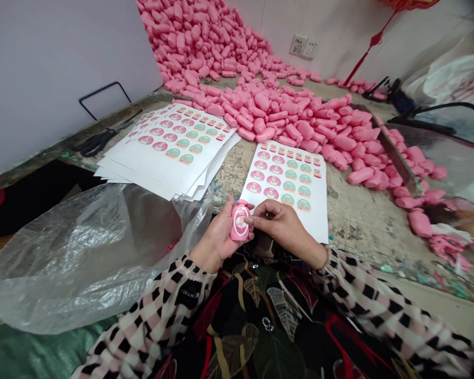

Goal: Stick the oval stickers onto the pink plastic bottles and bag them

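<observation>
A small pink plastic bottle (236, 231) lies in my left hand (218, 231), fingers wrapped around its side. On its front is an oval pink-and-white sticker (242, 221). My right hand (278, 221) has thumb and forefinger pinched together at the sticker's right edge. Whether the sticker lies fully flat under the fingertips, I cannot tell. Just beyond my hands, a sheet of stickers (276, 205) with pink, green and small red labels rests on the worn table. Farther left is a stack of similar sticker sheets (142, 168).
A large heap of pink bottles (268, 105) spreads over the table and up against the wall. An open clear plastic bag (82, 263) hangs at the left near my arm. Black scissors (97, 142) lie by the left edge. A wooden strip (398, 158) stands among bottles at the right.
</observation>
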A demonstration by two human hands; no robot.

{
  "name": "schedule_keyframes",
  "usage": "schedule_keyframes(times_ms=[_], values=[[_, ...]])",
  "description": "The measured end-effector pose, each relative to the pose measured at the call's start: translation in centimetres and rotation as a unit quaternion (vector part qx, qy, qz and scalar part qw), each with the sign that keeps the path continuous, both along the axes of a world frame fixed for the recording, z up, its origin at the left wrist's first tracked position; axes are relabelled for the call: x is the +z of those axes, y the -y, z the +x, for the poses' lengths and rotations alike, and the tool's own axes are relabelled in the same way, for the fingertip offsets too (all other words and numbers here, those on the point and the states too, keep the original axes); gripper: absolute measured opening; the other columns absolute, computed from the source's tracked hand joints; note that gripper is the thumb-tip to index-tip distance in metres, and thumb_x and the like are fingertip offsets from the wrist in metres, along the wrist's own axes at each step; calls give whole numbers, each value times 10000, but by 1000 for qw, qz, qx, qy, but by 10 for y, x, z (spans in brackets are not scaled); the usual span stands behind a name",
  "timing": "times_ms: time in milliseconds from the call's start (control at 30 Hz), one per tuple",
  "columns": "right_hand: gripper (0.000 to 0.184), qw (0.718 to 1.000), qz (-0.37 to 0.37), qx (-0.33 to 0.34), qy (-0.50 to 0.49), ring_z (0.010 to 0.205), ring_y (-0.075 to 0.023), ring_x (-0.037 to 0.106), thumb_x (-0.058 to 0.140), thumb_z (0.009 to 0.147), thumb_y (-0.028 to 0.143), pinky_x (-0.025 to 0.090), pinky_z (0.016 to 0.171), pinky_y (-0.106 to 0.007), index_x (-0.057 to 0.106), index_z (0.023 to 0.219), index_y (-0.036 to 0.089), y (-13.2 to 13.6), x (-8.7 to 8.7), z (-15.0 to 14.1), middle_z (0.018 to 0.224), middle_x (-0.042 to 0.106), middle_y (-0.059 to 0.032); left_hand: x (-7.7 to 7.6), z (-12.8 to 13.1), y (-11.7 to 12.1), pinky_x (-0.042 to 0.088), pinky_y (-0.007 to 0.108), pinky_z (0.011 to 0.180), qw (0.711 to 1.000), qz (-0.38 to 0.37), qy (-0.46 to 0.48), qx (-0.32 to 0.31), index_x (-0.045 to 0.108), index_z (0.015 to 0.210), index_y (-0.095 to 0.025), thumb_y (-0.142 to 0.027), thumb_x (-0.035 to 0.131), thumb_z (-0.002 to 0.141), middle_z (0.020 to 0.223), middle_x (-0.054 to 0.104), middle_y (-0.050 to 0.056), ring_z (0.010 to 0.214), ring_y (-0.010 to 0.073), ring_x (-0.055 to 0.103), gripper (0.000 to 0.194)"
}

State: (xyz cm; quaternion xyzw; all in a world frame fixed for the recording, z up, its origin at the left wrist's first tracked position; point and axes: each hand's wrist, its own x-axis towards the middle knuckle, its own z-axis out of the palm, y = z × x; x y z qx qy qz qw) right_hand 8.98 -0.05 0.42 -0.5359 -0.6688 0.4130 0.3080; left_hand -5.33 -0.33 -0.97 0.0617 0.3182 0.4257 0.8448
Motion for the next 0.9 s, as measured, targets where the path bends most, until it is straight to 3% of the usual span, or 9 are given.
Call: schedule_keyframes(times_ms=[333, 467, 567, 667, 767, 833, 900], values=[[230, 995, 49, 15, 86, 718, -153, 567, 601, 765, 451, 398, 630, -263, 618, 762, 222, 2, -2, -2, 778, 634, 0, -1, 2, -1, 426, 208, 417, 1000, 5, -20, 10, 525, 819, -191, -554, 335, 864, 677, 540, 1, 475, 89, 501, 412], [260, 964, 134, 29, 229, 768, -159, 542, 553, 804, 466, 347, 645, -258, 620, 768, 218, 7, 10, 2, 819, 610, -26, -3, 4, 1, 418, 203, 411, 995, 48, -77, 44, 546, 839, -181, -540, 384, 853, 654, 532, 1, 459, 85, 496, 394], [293, 954, 138, -14, 266, 749, -161, 532, 577, 766, 509, 327, 626, -260, 622, 783, 220, 6, 16, 4, 789, 599, -24, -3, 5, 3, 411, 213, 396, 988, 77, -123, 57, 556, 860, -169, -555, 418, 832, 621, 525, 2, 433, 93, 489, 411], [375, 980, 74, -40, 179, 664, -143, 522, 650, 676, 539, 333, 571, -245, 609, 917, 255, 3, 12, -1, 729, 587, 16, 0, 8, 5, 395, 224, 375, 983, 81, -158, 53, 542, 836, -171, -588, 396, 822, 578, 514, -2, 404, 105, 478, 442], [418, 999, -28, -27, 1, 582, -125, 514, 624, 692, 545, 376, 532, -233, 559, 982, 252, 3, 3, -10, 675, 570, 43, 6, 11, 12, 389, 222, 381, 979, 104, -173, 34, 521, 856, -184, -646, 325, 812, 565, 509, -9, 406, 107, 479, 504], [360, 992, -72, -12, -107, 593, -118, 533, 581, 740, 518, 421, 561, -233, 542, 956, 232, 3, -3, -13, 701, 586, 43, 10, 9, 19, 398, 212, 409, 972, 145, -184, 7, 489, 884, -199, -610, 418, 801, 579, 511, -26, 439, 103, 494, 426], [300, 989, -74, 9, -131, 661, -121, 562, 548, 779, 484, 449, 625, -239, 559, 903, 211, 2, -6, -8, 750, 609, 28, 14, 2, 28, 401, 208, 424, 963, 175, -200, -39, 453, 904, -217, -496, 563, 772, 617, 529, -41, 471, 102, 514, 327]])
